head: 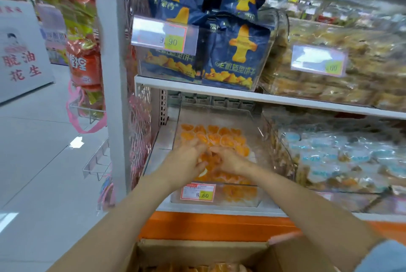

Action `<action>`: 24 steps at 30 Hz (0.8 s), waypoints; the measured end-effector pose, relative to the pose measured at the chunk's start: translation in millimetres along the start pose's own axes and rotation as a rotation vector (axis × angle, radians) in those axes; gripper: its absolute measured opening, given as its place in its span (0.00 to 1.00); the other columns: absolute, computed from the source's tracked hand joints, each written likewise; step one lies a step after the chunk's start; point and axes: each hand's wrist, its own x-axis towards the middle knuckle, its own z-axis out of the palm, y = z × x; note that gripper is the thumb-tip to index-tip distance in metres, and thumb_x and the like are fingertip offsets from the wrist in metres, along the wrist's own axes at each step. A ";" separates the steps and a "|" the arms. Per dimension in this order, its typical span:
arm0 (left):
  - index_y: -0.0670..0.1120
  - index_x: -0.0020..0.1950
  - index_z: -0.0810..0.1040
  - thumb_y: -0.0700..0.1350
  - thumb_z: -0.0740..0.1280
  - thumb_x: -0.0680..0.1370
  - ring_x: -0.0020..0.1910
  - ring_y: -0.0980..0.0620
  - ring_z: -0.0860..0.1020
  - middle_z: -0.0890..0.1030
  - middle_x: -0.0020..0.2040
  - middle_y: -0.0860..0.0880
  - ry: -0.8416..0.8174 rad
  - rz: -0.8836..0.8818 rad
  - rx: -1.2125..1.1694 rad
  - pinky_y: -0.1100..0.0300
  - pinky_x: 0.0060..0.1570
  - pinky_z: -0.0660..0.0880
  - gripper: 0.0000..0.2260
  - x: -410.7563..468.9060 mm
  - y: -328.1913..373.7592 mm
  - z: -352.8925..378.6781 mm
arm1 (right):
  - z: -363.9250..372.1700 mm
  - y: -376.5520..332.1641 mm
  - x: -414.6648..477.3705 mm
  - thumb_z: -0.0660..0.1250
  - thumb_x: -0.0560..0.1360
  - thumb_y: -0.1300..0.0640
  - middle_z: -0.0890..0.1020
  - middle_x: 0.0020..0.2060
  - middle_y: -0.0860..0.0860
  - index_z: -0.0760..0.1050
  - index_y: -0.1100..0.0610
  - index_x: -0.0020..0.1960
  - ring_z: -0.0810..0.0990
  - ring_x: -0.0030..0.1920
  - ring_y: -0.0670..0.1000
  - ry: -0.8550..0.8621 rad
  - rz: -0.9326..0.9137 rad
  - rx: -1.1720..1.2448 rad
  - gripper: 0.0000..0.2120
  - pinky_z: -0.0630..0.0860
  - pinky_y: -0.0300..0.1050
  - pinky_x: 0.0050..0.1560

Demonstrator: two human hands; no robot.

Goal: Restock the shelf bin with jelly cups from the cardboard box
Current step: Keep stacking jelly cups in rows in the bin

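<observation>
Facing a clear plastic shelf bin [259, 115] at the left end of the lower level of a white metal shelf [219, 92]. Lies with its long axis front to back, running away into the shelf, open top upward and short front wall toward the aisle. Holds orange jelly cups [222, 135] in a loose jumble across the floor and against the front wall. Pointing every which way, too blurred to tell lids from bases.

Carries on that front wall a red-bordered price tag [197, 192] reading "8.60" on a yellow patch; smaller print above it unreadable. On the level above, dark blue snack bags [237, 56] printed with yellow biscuit shapes and pale Chinese characters too smeared to read, behind a second red-bordered tag [164, 37] reading "9.90". Further right, a pink-edged tag [318, 60] with digits too blurred to trust. Far left, a white sign [22, 65] with red characters "脱油花生".

Reaching into the bin with both bare arms. Left hand [186, 157] half-curled, fingers spread forward over the cups, thumb tucked in against one. Right hand [228, 159] curled inward toward the left one, fingertips nearly meeting it. Cupped together round a small clump of cups, in the bin's front half. Below the arms, at the bottom edge, a brown cardboard box [197, 249] with flaps open and more orange cups just visible inside.
</observation>
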 end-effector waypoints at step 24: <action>0.46 0.38 0.69 0.38 0.74 0.70 0.43 0.50 0.73 0.73 0.37 0.50 -0.123 -0.575 -0.611 0.60 0.43 0.70 0.13 49.6 -25.3 52.0 | 2.3 31.3 -12.5 0.70 0.72 0.58 0.78 0.41 0.53 0.69 0.54 0.59 0.78 0.44 0.54 0.180 0.067 -0.013 0.18 0.76 0.47 0.44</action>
